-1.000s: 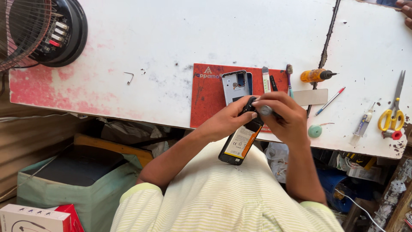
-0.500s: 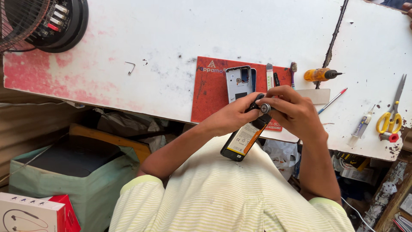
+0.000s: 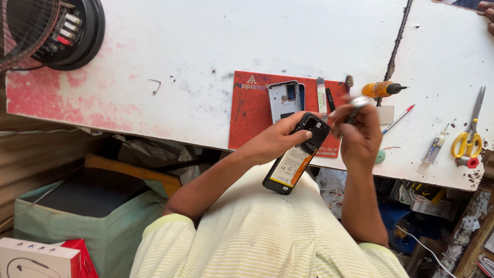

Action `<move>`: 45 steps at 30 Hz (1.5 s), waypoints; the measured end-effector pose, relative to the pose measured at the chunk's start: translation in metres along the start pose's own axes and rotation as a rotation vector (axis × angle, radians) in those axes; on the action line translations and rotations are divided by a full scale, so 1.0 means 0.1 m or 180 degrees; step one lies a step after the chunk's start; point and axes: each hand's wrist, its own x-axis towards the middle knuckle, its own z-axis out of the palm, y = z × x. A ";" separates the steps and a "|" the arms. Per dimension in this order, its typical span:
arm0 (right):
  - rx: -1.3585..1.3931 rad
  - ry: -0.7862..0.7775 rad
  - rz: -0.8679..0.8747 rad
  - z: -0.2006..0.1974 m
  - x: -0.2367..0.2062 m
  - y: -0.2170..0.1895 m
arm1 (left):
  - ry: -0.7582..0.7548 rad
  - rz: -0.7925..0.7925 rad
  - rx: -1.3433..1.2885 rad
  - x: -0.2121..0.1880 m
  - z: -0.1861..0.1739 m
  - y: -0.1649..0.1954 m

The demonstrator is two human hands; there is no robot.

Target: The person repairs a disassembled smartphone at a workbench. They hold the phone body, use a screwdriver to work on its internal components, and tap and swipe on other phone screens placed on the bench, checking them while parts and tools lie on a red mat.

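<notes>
Above the lap, at the table (image 3: pixel 216 62) edge, the left hand (image 3: pixel 280 139) grips an opened phone (image 3: pixel 297 154), back cover off, battery showing, tilted toward the body. The right hand (image 3: pixel 360 131) is closed round a small silvery tool (image 3: pixel 356 105) just beside the phone's top. Behind them on a red mat (image 3: pixel 252 113) lies the phone's back cover (image 3: pixel 284 99); an orange screwdriver (image 3: pixel 382 89) and yellow scissors (image 3: pixel 471 135) lie farther right.
</notes>
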 end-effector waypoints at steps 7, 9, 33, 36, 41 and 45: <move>0.0233 0.1029 -0.1734 0.31 -0.20 0.19 | -0.0090 0.0134 -0.0051 -0.05 0.00 0.09; -0.0429 0.1057 -0.2371 0.37 -0.16 0.28 | -0.0060 0.0122 0.0034 -0.02 -0.01 0.09; -0.0672 0.0653 -0.2359 0.31 -0.19 0.38 | -0.0019 0.0018 -0.0046 0.04 -0.01 0.00; -0.0698 0.0637 -0.2330 0.30 -0.19 0.37 | -0.0021 0.0051 0.0003 0.05 -0.01 0.00; -0.0648 0.0666 -0.2341 0.32 -0.18 0.38 | -0.0059 0.0084 -0.0050 0.04 -0.01 0.00; -0.0619 0.0682 -0.2354 0.33 -0.17 0.37 | -0.0027 0.0025 0.0049 0.04 -0.01 0.01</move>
